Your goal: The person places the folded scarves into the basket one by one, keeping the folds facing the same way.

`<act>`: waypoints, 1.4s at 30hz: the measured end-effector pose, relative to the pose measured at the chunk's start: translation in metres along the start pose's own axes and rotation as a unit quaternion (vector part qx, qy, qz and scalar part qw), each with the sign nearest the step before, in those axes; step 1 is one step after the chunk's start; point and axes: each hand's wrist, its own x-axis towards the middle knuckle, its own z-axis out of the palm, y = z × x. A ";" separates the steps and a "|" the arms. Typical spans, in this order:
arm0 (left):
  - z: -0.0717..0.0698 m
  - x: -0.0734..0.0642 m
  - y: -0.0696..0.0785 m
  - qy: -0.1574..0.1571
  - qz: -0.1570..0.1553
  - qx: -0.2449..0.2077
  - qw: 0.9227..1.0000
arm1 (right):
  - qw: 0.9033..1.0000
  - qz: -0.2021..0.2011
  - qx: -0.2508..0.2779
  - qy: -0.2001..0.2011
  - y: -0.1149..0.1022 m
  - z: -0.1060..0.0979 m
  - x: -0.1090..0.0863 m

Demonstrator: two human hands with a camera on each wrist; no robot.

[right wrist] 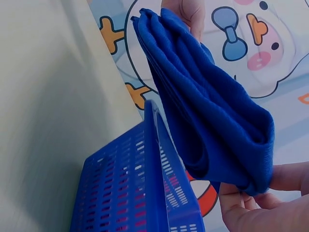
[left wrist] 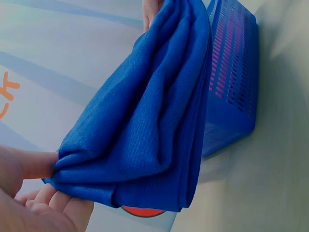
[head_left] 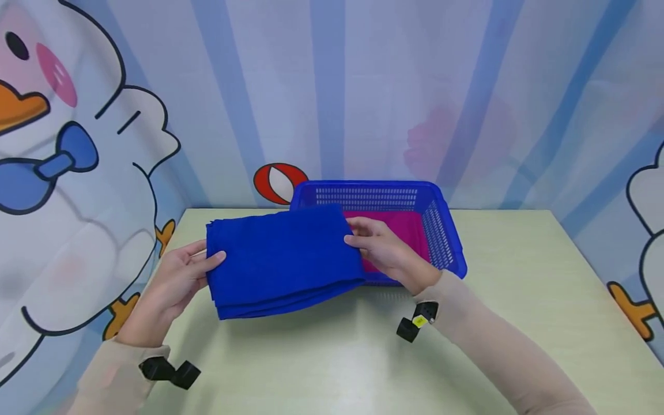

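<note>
A folded blue cloth is held up above the table by both hands, its layers showing along the lower edge. My left hand pinches its left edge, thumb on the near face. At the opposite edge my right hand pinches it between thumb and fingers. Both wrist views show the cloth sagging in soft folds between the hands. Behind its right part stands a blue plastic basket with perforated walls. Inside the basket lies a pink-red cloth, partly hidden by the blue cloth and my right hand.
The basket rests near the back of a pale table. A curtain-like backdrop with cartoon ducks rises behind the table and along its sides. Small black devices are strapped to both wrists.
</note>
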 end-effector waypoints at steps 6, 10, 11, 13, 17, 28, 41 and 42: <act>0.005 0.003 0.001 -0.008 0.002 -0.008 1.000 | 1.000 -0.005 0.006 -0.005 0.000 -0.007 -0.003; 0.007 0.005 0.002 -0.010 0.001 -0.008 1.000 | 1.000 -0.008 0.010 -0.007 -0.003 -0.012 -0.004; 0.008 0.006 0.003 -0.012 0.002 -0.008 1.000 | 1.000 -0.008 0.012 -0.007 -0.003 -0.013 -0.004; 0.010 0.008 0.004 -0.014 0.005 -0.008 1.000 | 1.000 -0.009 0.015 -0.005 -0.003 -0.015 -0.005; 0.014 0.012 0.006 -0.021 0.010 -0.012 1.000 | 1.000 -0.002 0.010 0.006 -0.004 -0.019 -0.006; 0.029 0.024 0.016 -0.014 0.004 0.001 1.000 | 0.999 0.014 0.005 0.029 -0.008 -0.035 -0.007; 0.045 0.036 0.026 -0.033 0.004 -0.017 0.999 | 0.999 0.015 0.005 0.042 -0.011 -0.052 -0.010; 0.046 0.037 0.026 -0.033 0.004 -0.018 0.999 | 0.999 0.016 0.005 0.044 -0.011 -0.053 -0.011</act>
